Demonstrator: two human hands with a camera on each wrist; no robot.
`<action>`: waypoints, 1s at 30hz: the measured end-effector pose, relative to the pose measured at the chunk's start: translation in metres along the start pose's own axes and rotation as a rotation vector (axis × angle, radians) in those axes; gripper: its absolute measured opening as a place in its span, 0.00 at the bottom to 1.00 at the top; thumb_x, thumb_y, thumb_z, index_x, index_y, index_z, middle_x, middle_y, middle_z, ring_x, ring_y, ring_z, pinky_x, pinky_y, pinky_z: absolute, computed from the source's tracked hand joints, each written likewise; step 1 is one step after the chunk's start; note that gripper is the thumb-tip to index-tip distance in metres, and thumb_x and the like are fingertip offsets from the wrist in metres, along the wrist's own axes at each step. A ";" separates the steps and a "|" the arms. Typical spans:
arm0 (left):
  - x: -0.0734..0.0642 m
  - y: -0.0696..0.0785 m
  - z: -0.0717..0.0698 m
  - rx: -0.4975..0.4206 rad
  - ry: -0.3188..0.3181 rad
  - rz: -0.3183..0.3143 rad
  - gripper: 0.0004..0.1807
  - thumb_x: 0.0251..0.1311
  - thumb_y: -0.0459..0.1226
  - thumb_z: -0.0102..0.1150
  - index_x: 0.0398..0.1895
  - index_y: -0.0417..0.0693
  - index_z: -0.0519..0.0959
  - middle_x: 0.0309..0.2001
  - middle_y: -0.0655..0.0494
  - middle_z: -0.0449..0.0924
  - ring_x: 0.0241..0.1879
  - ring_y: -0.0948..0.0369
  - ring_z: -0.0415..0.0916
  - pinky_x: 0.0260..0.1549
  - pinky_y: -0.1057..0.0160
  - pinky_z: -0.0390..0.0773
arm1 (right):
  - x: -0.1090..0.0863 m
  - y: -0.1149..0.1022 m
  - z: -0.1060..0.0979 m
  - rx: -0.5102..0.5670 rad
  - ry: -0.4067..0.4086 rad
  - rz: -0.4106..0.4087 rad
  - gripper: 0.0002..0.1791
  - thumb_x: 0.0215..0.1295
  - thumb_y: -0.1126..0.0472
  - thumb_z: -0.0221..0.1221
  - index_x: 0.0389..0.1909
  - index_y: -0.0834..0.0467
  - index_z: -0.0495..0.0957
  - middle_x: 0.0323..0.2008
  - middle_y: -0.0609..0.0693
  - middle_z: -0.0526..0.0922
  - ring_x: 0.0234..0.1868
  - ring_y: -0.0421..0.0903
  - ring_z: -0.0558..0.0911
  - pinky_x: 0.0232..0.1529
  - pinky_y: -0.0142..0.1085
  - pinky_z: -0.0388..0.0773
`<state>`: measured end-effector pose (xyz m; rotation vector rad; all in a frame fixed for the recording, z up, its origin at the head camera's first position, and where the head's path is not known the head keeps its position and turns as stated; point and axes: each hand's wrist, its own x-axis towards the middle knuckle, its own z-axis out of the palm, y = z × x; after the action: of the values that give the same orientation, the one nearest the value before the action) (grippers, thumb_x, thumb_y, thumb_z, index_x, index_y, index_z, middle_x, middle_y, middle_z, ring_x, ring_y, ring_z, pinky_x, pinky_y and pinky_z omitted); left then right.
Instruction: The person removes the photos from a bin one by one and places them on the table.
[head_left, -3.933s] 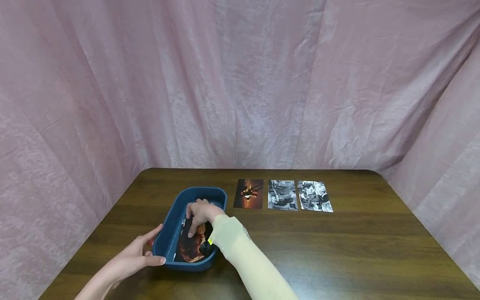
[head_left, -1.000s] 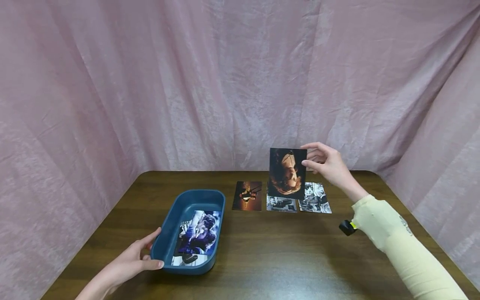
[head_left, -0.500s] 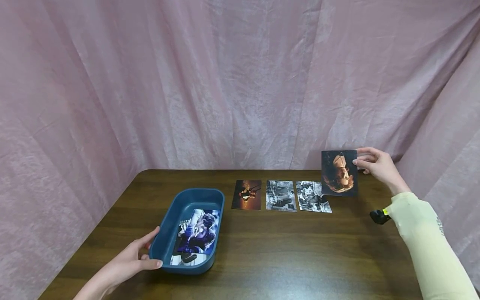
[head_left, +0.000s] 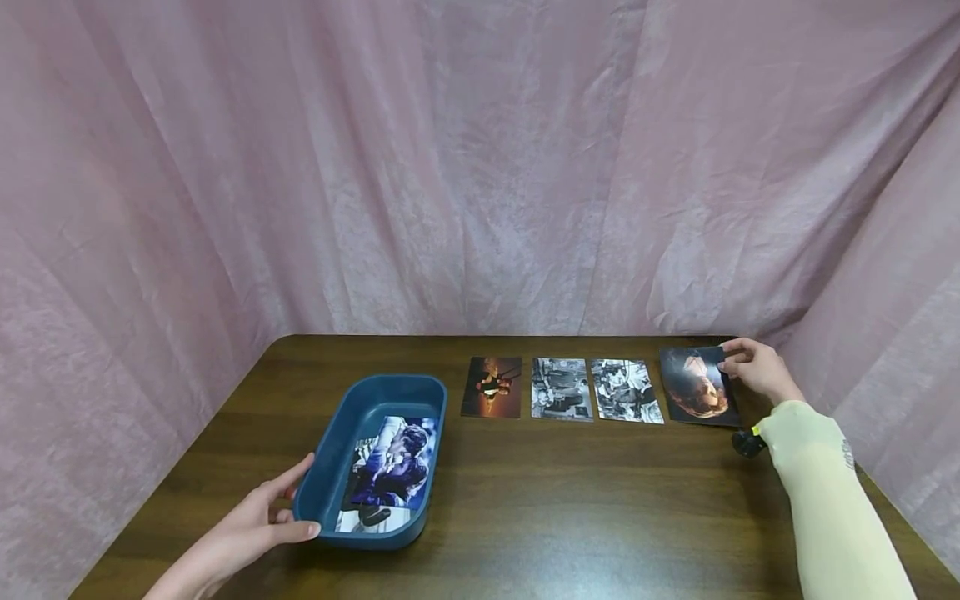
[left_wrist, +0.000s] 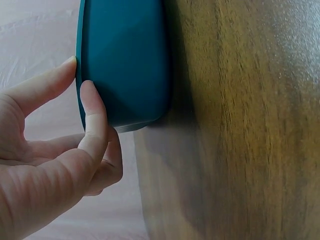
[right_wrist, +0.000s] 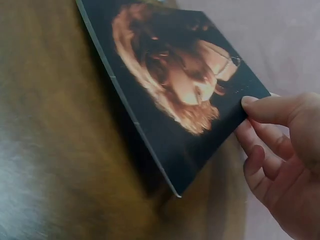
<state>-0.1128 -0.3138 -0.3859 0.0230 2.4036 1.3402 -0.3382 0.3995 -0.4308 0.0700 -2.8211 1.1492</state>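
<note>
My right hand [head_left: 759, 372] pinches the edge of a dark photo card [head_left: 699, 387] between thumb and fingers, low over the table's back right. In the right wrist view the same photo card [right_wrist: 170, 85] lies tilted, with a dark shadow under its long edge. A blue plastic bin [head_left: 318, 467] stands at the left, and my left hand [head_left: 243, 525] grips its near left corner. The left wrist view has thumb and fingertips on the rim of the bin [left_wrist: 125, 55]. Inside, a purple-blue photo card [head_left: 401, 462] overlaps a black-and-white photo card [head_left: 375, 521].
To the left of the held card, a row lies on the wooden table [head_left: 570, 500]: an orange-brown photo card [head_left: 492, 387] and two black-and-white photo cards [head_left: 562, 389], [head_left: 627, 391]. A pink curtain [head_left: 480, 167] hangs behind and beside the table.
My right hand took the dark photo card out of the bin, carried it right past the row and lowered it at the row's right end. The left hand stays on the bin.
</note>
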 end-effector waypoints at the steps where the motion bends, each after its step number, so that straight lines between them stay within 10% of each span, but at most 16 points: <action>1: 0.000 0.001 0.000 0.003 0.005 -0.008 0.53 0.60 0.36 0.66 0.79 0.39 0.40 0.51 0.38 0.63 0.37 0.57 0.73 0.41 0.60 0.74 | -0.001 0.002 0.002 -0.019 0.011 0.010 0.23 0.67 0.64 0.58 0.58 0.72 0.69 0.42 0.69 0.84 0.28 0.37 0.81 0.32 0.33 0.74; 30: -0.001 -0.001 0.000 0.009 0.010 0.010 0.53 0.59 0.37 0.67 0.79 0.38 0.42 0.52 0.38 0.64 0.40 0.55 0.75 0.41 0.61 0.77 | -0.011 0.012 0.033 -0.030 0.098 0.107 0.33 0.66 0.59 0.61 0.69 0.65 0.66 0.47 0.69 0.80 0.52 0.67 0.73 0.49 0.54 0.67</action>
<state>-0.1119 -0.3142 -0.3868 0.0300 2.4211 1.3371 -0.3309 0.3851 -0.4637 -0.1369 -2.7840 1.0974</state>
